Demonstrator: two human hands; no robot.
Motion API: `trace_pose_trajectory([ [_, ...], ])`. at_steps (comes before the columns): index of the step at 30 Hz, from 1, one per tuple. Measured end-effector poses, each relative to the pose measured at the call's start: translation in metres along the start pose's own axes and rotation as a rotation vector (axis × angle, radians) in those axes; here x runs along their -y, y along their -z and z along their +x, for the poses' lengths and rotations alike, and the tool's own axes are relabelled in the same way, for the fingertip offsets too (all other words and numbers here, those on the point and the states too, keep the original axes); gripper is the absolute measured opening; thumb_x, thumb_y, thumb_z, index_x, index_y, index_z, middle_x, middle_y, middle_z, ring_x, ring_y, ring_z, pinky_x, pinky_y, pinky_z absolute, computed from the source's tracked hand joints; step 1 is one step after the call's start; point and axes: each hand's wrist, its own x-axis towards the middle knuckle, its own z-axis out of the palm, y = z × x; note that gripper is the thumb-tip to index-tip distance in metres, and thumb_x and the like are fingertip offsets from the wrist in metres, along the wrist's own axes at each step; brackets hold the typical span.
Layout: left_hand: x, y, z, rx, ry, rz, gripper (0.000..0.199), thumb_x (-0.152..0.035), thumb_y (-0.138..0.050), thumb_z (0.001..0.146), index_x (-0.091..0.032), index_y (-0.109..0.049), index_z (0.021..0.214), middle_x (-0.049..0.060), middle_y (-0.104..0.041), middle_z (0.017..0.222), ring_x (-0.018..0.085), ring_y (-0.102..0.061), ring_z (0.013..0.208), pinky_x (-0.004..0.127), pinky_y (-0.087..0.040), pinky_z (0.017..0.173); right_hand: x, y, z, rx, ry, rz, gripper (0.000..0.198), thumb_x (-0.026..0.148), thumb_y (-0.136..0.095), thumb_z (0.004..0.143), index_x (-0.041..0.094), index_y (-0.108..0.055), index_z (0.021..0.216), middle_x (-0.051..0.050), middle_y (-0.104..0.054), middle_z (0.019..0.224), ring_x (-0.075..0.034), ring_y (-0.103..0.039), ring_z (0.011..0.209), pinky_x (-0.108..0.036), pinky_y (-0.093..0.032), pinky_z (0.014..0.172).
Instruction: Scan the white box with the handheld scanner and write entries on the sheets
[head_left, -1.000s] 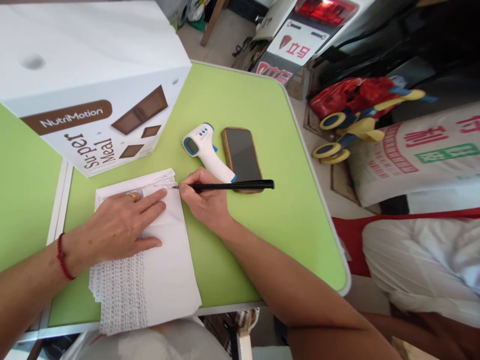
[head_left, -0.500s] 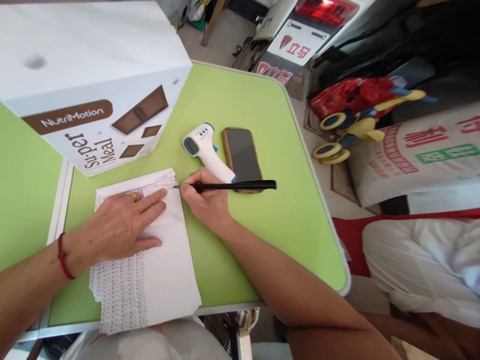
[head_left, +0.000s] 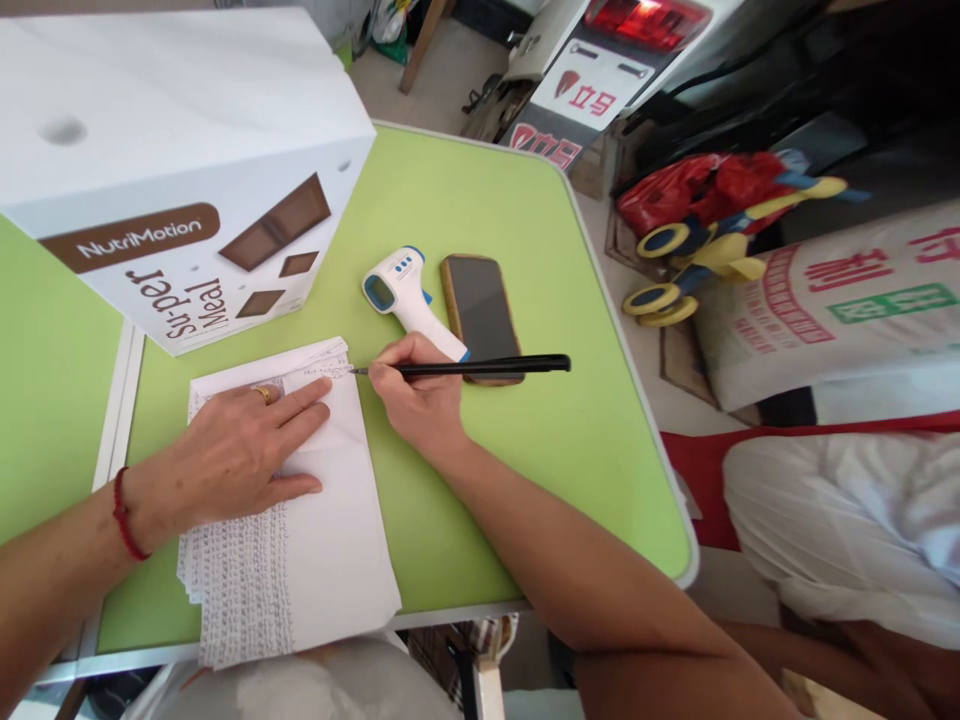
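My right hand (head_left: pixel 420 395) pinches a black pen (head_left: pixel 517 366), its tip at the right edge of the paper near the top. Flat on the paper (head_left: pixel 341 540) lies my left hand (head_left: pixel 240 450), fingers stretched out and a ring on one of them. Rows of handwriting cover the left part of the sheets; a few short written lines show by the left fingertips. Just beyond the right hand rest a white and blue infrared thermometer (head_left: pixel 420 315) and a phone (head_left: pixel 484 310) in a brown case, its screen dark.
A big white NutriMotion box (head_left: pixel 195 130) stands at the back left of the green table (head_left: pixel 570 480). Past the table's right edge are a printed sack (head_left: pixel 840 300), a yellow and blue wheeled toy (head_left: pixel 697 260) and a person's white clothing (head_left: pixel 832 520). A vehicle's tail light (head_left: pixel 649 22) is behind.
My right hand has shifted slightly to the right with the pen, which now lies a little flatter. My left hand stays on the paper. The view has moved slightly.
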Motion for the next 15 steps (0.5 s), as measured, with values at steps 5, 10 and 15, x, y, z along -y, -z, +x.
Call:
trace_pose_trajectory([
  [5,0.0003,-0.0005,0.0005,0.001,0.002,0.004,0.046,-0.049,-0.056,0.087,-0.015,-0.056,0.118,0.006,-0.041,0.145,0.026,-0.062,0.089,0.039,-0.05,0.069,-0.0014,-0.0021,-0.002,0.021,0.016,0.008,0.015,0.014,-0.053,0.066,0.022,-0.045,0.057,0.006,-0.046,0.051,-0.009,-0.042,0.049,-0.025,-0.036,0.047],
  [10,0.0005,-0.0005,-0.0002,0.001,-0.002,-0.003,0.047,-0.05,-0.055,0.087,-0.015,-0.056,0.118,0.005,-0.041,0.145,0.026,-0.061,0.089,0.04,-0.051,0.07,-0.0025,-0.0031,-0.0022,0.032,0.0,0.003,0.013,0.015,-0.054,0.066,0.022,-0.047,0.058,0.006,-0.047,0.053,-0.01,-0.043,0.05,-0.025,-0.036,0.048],
  [15,-0.0001,-0.0003,-0.0005,-0.01,0.003,0.001,0.046,-0.049,-0.056,0.087,-0.015,-0.057,0.118,0.005,-0.041,0.145,0.026,-0.061,0.089,0.04,-0.051,0.07,-0.0023,-0.0031,-0.0019,0.034,-0.003,-0.013,0.012,0.016,-0.054,0.066,0.022,-0.047,0.058,0.006,-0.046,0.052,-0.009,-0.042,0.05,-0.025,-0.036,0.048],
])
